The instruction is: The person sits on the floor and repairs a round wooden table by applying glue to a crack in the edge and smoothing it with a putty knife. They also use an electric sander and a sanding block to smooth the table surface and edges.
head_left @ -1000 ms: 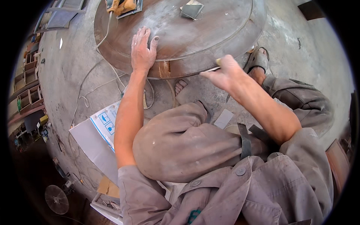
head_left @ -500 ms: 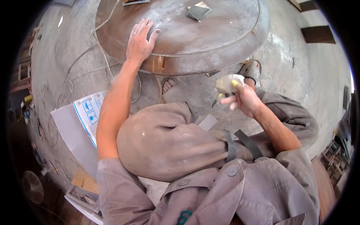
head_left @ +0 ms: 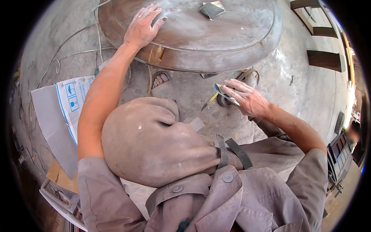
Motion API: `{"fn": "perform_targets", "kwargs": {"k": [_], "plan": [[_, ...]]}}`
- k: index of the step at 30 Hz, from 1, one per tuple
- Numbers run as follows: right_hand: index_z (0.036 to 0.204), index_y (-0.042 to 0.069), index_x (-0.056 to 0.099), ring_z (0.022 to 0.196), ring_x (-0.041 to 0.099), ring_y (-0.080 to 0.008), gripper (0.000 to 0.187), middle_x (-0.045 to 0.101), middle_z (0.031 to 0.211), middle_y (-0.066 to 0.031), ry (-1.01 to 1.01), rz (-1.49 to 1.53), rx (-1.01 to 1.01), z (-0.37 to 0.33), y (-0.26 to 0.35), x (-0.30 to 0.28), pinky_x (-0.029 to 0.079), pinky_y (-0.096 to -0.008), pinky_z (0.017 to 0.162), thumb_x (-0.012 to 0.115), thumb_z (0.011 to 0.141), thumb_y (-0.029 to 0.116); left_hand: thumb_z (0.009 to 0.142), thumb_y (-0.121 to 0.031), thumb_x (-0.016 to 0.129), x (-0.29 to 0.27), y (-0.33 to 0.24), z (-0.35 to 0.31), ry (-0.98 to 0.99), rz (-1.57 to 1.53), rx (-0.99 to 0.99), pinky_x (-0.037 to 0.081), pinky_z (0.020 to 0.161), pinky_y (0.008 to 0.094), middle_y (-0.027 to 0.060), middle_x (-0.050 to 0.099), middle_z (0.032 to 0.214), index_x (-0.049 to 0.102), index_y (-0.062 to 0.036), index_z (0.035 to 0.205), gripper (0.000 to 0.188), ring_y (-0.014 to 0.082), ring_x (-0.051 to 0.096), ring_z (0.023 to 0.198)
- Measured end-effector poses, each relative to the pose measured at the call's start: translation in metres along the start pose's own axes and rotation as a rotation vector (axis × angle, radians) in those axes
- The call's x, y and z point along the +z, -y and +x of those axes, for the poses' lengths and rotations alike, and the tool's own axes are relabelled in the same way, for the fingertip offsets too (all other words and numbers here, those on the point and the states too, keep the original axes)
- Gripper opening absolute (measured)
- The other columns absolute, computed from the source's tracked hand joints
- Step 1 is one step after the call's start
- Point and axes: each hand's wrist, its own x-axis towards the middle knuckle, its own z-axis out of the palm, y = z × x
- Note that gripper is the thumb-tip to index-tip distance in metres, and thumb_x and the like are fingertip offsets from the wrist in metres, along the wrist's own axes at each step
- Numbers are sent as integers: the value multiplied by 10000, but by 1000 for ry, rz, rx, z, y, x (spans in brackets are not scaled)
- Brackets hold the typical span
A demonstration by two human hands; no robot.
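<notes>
My left hand (head_left: 143,28) lies on the dusty brown round wooden top (head_left: 216,36), near its left edge, fingers stretched out and holding nothing. Just short of the near rim, my right hand (head_left: 247,98) is palm down in the air. It grips a folded piece of sandpaper (head_left: 227,94), blue-grey and pale at its edges; the thumb is hidden. A second folded piece of sandpaper (head_left: 211,10), dark with a pale side, rests on the far part of the top. Below the right hand, a yellow-handled tool (head_left: 209,101) with a dark tip lies on the floor.
My feet stand under the near rim. At left are a cardboard box (head_left: 73,96) with blue print and a pale cable (head_left: 73,52) on the concrete floor. Dark wooden pieces (head_left: 324,60) lie at right. A small grey sheet (head_left: 196,124) is near my knee.
My right hand has turned palm down, and the sandpaper's blue-grey side now shows. My left hand stays on the top. The whole view has shifted.
</notes>
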Motion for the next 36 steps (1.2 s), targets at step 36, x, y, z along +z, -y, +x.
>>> {"fn": "perform_targets", "kwargs": {"k": [36], "plan": [[1679,246,259,1598,264,-295,1034,545,1581,36,88,-164,5,36,-22,-26,130,-513,1352,763,785,123,1002,-349,649,-17,-9,3,6,-36,-2,352,1232,488,221,612,1441,660,-1,1319,470,385,518,1404]]}}
